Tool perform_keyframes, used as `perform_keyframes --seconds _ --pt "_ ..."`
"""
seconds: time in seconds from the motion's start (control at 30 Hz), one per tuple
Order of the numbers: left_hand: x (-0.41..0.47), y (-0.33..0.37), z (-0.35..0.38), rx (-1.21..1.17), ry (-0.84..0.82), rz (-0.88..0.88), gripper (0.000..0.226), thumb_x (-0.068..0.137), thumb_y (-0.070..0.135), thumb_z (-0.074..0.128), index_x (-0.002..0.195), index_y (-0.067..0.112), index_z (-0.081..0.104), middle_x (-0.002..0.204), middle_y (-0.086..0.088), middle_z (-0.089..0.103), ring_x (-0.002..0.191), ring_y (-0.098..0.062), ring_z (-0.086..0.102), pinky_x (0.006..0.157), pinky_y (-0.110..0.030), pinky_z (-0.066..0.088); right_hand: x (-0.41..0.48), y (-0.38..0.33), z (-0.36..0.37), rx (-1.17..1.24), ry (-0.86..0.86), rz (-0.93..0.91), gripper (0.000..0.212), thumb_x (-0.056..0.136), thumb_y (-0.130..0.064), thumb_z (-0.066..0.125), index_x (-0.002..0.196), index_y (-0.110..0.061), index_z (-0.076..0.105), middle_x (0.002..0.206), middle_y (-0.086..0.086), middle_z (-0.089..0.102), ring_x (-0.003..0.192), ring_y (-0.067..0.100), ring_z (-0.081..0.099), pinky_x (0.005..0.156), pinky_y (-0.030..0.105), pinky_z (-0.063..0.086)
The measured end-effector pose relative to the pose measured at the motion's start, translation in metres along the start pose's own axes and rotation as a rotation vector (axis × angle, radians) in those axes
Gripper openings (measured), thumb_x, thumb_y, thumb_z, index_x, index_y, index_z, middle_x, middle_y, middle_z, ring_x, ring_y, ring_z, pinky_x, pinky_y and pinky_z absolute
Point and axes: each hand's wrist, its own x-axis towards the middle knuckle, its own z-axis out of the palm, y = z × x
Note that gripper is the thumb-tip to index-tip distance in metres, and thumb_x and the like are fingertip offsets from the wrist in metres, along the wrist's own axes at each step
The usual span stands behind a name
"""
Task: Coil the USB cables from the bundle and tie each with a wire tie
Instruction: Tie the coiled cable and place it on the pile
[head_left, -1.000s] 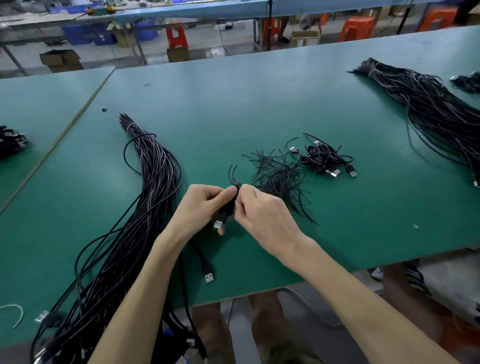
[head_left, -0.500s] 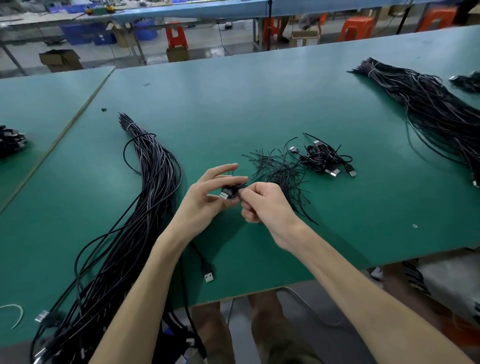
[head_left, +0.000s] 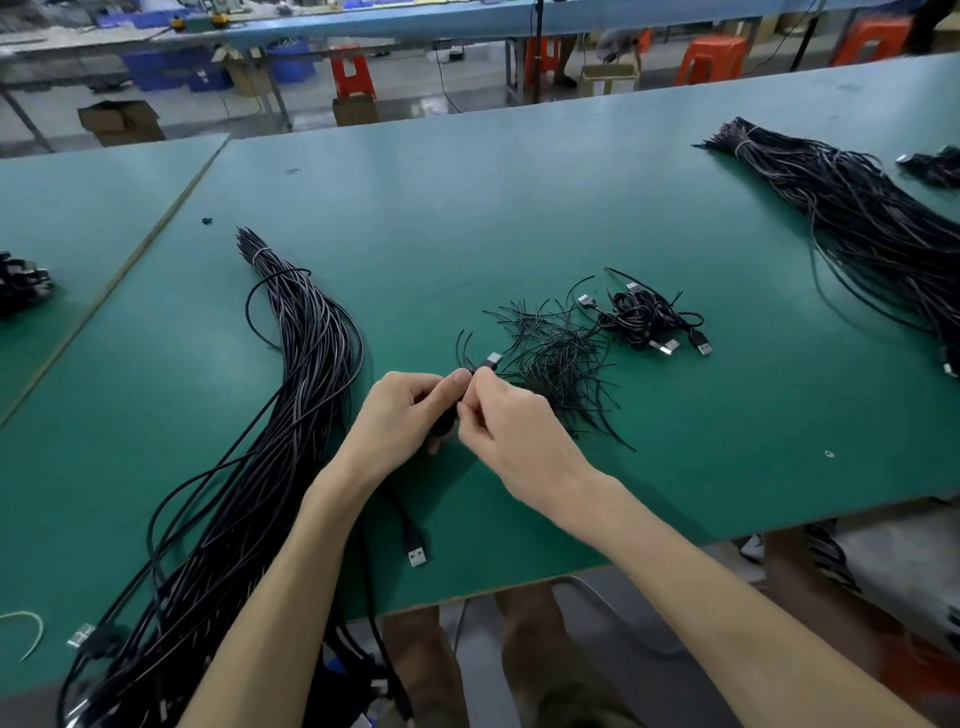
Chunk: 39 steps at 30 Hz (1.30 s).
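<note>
While left hand (head_left: 400, 415) holds coiled cable (head_left: 443, 425), right hand (head_left: 514, 431) pinches tie (head_left: 459, 345), plug (head_left: 492, 358) above grip

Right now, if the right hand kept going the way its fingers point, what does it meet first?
The coiled cable the right hand pinches, then at once the thumb of the left hand. They look touching; depth is unclear.

I find nothing legible from here: the USB cables (head_left: 291, 415) show no marking I can read, and any print on the far cardboard boxes (head_left: 119, 124) is too small.
</note>
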Motion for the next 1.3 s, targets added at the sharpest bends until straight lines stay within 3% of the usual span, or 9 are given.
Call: perform_keyframes --seconds 0.1,0.17,0.27,0.33,0.47,0.6,0.87,1.1,1.3 --pt "0.001 -0.003 0.0 -0.135 -0.023 -0.098 0.061 0.1 0.05 0.06 0.059 0.006 0.052 0.047 -0.006 0.054 0.034 -0.02 0.046 0.038 -0.019 0.029 -0.003 0.0 0.002 -0.322 0.133 -0.266 0.017 0.096 0.001 0.063 0.08 0.0 0.058 0.066 0.011 0.059 0.053 0.029 0.059 0.048 0.034 0.047" --pt "0.002 -0.005 -0.001 -0.189 -0.03 -0.154 0.051 0.098 0.048 0.064 0.064 0.01 0.061 0.049 -0.006 0.055 0.032 -0.021 0.047 0.035 -0.017 0.026 -0.005 0.001 0.006 -0.359 0.15 -0.284 0.017 0.095 0.001 0.064 0.079 0.0 0.058 0.066 0.011 0.059 0.053 0.029 0.06 0.049 0.038 0.051" --pt "0.002 -0.006 -0.001 -0.251 0.005 -0.153 0.031 0.097 0.044 0.068 0.083 0.017 0.076 0.053 -0.009 0.06 0.035 -0.022 0.053 0.034 -0.018 0.027 -0.003 0.003 0.01 -0.118 0.032 -0.061 0.016 0.104 -0.012 0.054 0.091 -0.003 0.054 0.079 0.011 0.061 0.067 0.032 0.061 0.063 0.044 0.051" --pt "0.002 -0.008 -0.002 -0.289 0.058 -0.108 0.028 0.099 0.042 0.066 0.091 0.018 0.077 0.058 -0.012 0.063 0.039 -0.025 0.058 0.034 -0.021 0.03 -0.002 0.005 0.011 0.148 0.025 0.108 0.017 0.106 -0.017 0.053 0.092 -0.006 0.054 0.08 0.006 0.063 0.069 0.026 0.06 0.067 0.039 0.05" --pt "0.002 -0.007 -0.002 -0.298 0.17 -0.053 0.02 0.1 0.037 0.065 0.099 0.019 0.074 0.074 -0.007 0.073 0.057 -0.024 0.067 0.04 -0.026 0.04 -0.001 0.011 0.011 0.521 0.117 0.315 0.016 0.105 -0.021 0.059 0.093 -0.01 0.063 0.075 0.003 0.07 0.059 0.017 0.066 0.061 0.019 0.048" --pt "0.002 -0.007 -0.002 -0.313 0.203 -0.026 0.009 0.099 0.03 0.067 0.1 0.025 0.074 0.081 0.006 0.072 0.069 -0.012 0.063 0.049 -0.031 0.047 0.002 0.018 0.011 0.717 0.112 0.383 0.025 0.107 -0.019 0.056 0.093 -0.002 0.068 0.073 0.011 0.07 0.052 0.02 0.06 0.051 0.014 0.041" --pt "0.003 -0.005 -0.002 -0.322 0.259 0.038 0.008 0.097 0.025 0.07 0.097 0.031 0.074 0.087 0.007 0.076 0.073 -0.004 0.066 0.056 -0.019 0.049 0.003 0.016 0.013 0.712 0.08 0.382 0.032 0.108 -0.027 0.053 0.09 -0.007 0.07 0.069 0.004 0.069 0.052 0.018 0.06 0.057 0.021 0.046" --pt "0.003 -0.004 -0.002 -0.33 0.26 0.069 0.012 0.095 0.026 0.073 0.094 0.037 0.077 0.085 0.003 0.075 0.07 -0.008 0.063 0.056 -0.021 0.05 0.001 0.015 0.012 0.619 0.047 0.345 0.026 0.105 -0.027 0.059 0.086 -0.011 0.068 0.068 0.001 0.07 0.052 0.015 0.061 0.06 0.022 0.048" --pt "0.004 -0.007 -0.001 -0.3 0.255 0.045 0.004 0.095 0.022 0.073 0.097 0.025 0.075 0.079 0.0 0.074 0.066 -0.009 0.068 0.059 -0.019 0.052 0.0 0.015 0.013 0.551 0.056 0.312 0.017 0.102 -0.021 0.063 0.088 -0.012 0.067 0.07 -0.002 0.069 0.057 0.01 0.061 0.061 0.018 0.048"
